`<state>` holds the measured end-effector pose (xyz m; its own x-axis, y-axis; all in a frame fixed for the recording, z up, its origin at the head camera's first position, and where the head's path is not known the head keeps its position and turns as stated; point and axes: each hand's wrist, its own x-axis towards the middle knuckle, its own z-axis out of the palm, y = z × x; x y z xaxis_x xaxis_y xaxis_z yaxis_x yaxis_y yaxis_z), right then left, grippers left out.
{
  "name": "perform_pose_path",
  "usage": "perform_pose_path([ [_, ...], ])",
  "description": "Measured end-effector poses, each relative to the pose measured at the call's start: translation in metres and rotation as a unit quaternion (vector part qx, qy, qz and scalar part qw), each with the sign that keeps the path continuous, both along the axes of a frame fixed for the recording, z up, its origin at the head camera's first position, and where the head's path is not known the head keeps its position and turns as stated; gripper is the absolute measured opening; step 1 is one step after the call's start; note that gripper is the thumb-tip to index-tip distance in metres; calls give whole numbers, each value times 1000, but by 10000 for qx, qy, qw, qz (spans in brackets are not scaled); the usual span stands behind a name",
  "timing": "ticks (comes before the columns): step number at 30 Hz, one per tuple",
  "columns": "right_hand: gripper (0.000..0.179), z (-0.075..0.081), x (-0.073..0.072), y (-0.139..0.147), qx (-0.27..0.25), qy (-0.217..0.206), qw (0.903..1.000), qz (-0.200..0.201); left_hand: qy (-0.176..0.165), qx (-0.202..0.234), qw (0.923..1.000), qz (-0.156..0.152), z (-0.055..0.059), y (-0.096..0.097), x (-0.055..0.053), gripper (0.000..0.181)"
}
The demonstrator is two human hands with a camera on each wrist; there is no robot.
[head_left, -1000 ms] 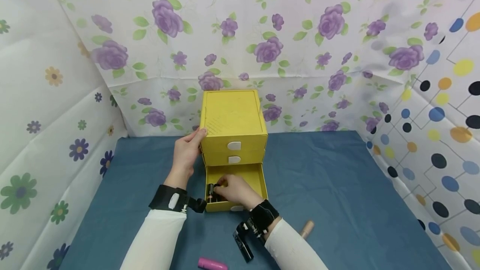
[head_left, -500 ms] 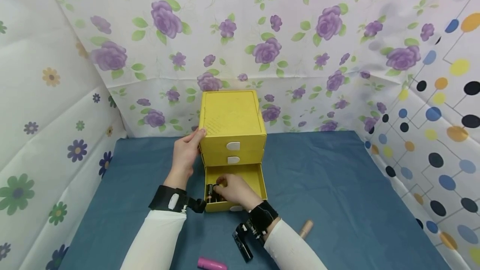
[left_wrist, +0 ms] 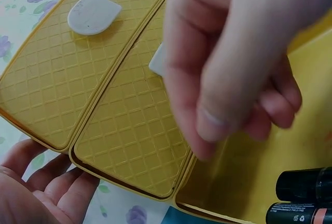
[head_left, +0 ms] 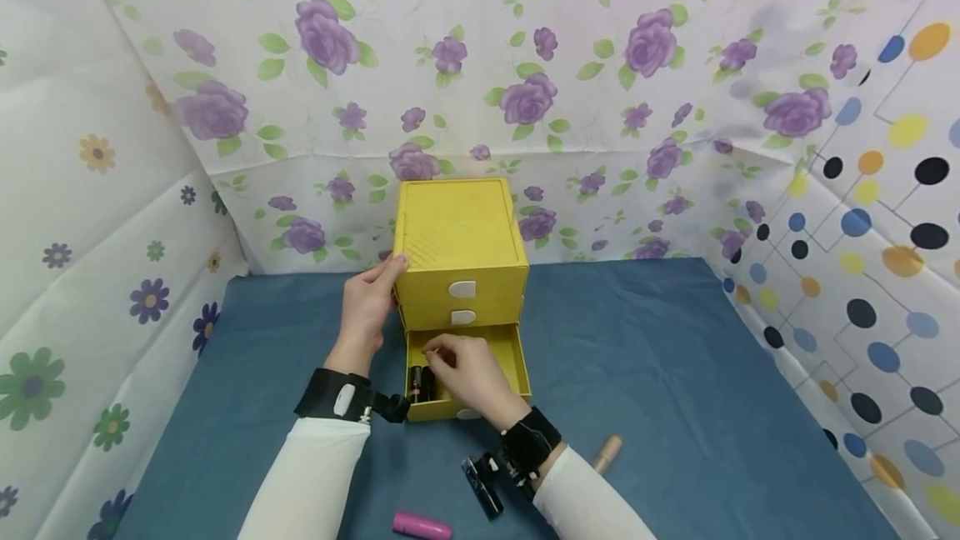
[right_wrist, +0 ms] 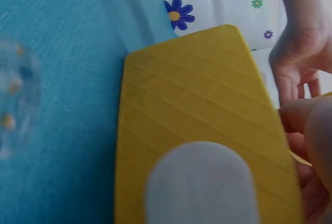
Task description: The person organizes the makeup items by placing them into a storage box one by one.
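Note:
A yellow drawer box [head_left: 459, 227] with white tabs stands against the back cloth, its bottom drawer [head_left: 516, 357] pulled out. At the box's upper left front corner, my left hand [head_left: 364, 307] holds its side, thumb near the top edge. My right hand [head_left: 471, 373] hovers over the open drawer with fingers loosely bent; I see nothing between them. Two dark lipstick tubes, one black [left_wrist: 303, 185] and one with a pinkish band [left_wrist: 293, 213], lie side by side in the drawer's left part. In the right wrist view, the drawer front [right_wrist: 202, 99] blocks its contents.
On the blue cloth [head_left: 652, 357] in front lie a magenta tube [head_left: 422, 525] and a beige tube [head_left: 607, 453]. A dark, shiny tube-like thing [head_left: 482, 488] shows beside the right wrist strap. Patterned cloth walls enclose the back and sides.
My right hand has lifted off the dark tubes, its fingertips moving slightly up and toward the back of the drawer. The tubes stay in the drawer. My left hand keeps its hold.

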<state>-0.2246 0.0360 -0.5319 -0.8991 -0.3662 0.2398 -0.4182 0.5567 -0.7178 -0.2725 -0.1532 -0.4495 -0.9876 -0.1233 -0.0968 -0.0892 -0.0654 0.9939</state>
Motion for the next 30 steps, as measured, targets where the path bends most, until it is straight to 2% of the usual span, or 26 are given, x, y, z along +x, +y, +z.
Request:
perform_pose_path([
  [4, 19, 13, 6, 12, -224, 179, 9995, 104, 1, -9, 10000, -11, 0, 0, 0, 63],
  [10, 20, 35, 28, 44, -813, -322, 9961, -127, -65, -62, 10000, 16, 0, -1, 1, 68],
  [14, 21, 43, 41, 69, -623, -599, 9958, -287, -79, -73, 9999, 27, 0, 0, 1, 69],
  [19, 24, 44, 50, 100, -204, -1063, 9926, -557, -77, -64, 9999, 19, 0, -1, 1, 66],
  [23, 29, 40, 59, 126, 68, -1588, 9833, -884, -93, -45, 9999, -43, 0, 0, 1, 66],
  [27, 30, 38, 72, 149, 456, -2206, 9662, -1251, -75, -21, 9999, -67, 0, 0, 0, 65],
  [30, 27, 38, 79, 161, 816, -2512, 9536, -1445, -59, -25, 10000, -13, 0, -1, 2, 66],
])
